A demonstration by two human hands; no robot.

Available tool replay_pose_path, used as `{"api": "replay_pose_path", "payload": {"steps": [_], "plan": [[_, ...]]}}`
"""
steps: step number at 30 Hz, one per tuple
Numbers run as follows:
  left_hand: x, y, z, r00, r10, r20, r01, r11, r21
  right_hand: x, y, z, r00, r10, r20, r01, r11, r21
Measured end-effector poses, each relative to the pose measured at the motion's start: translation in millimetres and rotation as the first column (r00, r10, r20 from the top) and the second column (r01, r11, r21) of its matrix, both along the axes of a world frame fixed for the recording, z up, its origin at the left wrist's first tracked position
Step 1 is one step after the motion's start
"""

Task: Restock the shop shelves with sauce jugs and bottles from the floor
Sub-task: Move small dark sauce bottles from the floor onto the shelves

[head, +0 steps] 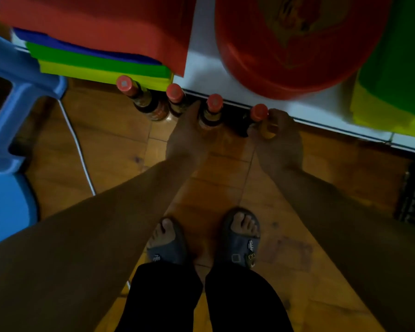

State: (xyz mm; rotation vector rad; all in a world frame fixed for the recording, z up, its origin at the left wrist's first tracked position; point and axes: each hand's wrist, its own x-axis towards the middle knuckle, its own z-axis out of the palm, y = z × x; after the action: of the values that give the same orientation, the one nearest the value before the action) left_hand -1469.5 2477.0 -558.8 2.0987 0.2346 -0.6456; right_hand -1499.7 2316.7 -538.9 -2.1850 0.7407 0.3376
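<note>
Reaching down to the floor, the person has both hands at a row of four red-capped sauce bottles that stand upright along the foot of the white shelf unit (pixel 201 68). The right hand (pixel 278 142) is wrapped round the rightmost bottle (pixel 267 129), with the thumb on one side and the fingers curled over its shoulder on the other, just below the red cap (pixel 259 112). The left hand (pixel 187 137) is pushed in between the second bottle (pixel 176 101) and the third bottle (pixel 210 118), one finger lying straight along the third's neck. I cannot tell whether the thumb has closed round it, because dim light and blur hide that side. The leftmost bottle (pixel 144 104) stands untouched, near a blue plastic stool (pixel 15 111).

These look like full, rigid bottles of dark sauce, so I would expect them to be fairly heavy for their size, smooth and possibly slippery, and breakable if they are glass. The narrow necks make them easy to tip. The shoulder or upper body is a better hold than the cap, which could turn or slip. They stand close together, so each wants lifting straight up to avoid knocking its neighbour. On the way up it also has to clear the shelf edge, where a red basin (pixel 285 56) and a stack of coloured plastic ware (pixel 101 65) jut out overhead. None of the four is on a shelf yet, so the restocking of this row seems to be only at the pick-up stage
</note>
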Motion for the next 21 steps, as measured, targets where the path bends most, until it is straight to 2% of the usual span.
{"api": "replay_pose_path", "payload": {"steps": [7, 13, 21], "plan": [[20, -7, -38, 0.999, 0.012, 0.041, -0.013, 0.999, 0.033, 10, 5, -36, 0.999, -0.051, 0.005, 0.051, 0.998, 0.041], [25, -12, -50, 0.998, 0.043, 0.041, -0.042, 0.999, -0.027, 15, 4, -51, 0.993, -0.108, 0.038, 0.105, 0.991, 0.078], [11, -8, -32, 0.991, 0.061, 0.118, -0.058, 0.998, -0.026, -3, -1, -34, 0.99, -0.11, 0.086, 0.099, 0.988, 0.123]]}}
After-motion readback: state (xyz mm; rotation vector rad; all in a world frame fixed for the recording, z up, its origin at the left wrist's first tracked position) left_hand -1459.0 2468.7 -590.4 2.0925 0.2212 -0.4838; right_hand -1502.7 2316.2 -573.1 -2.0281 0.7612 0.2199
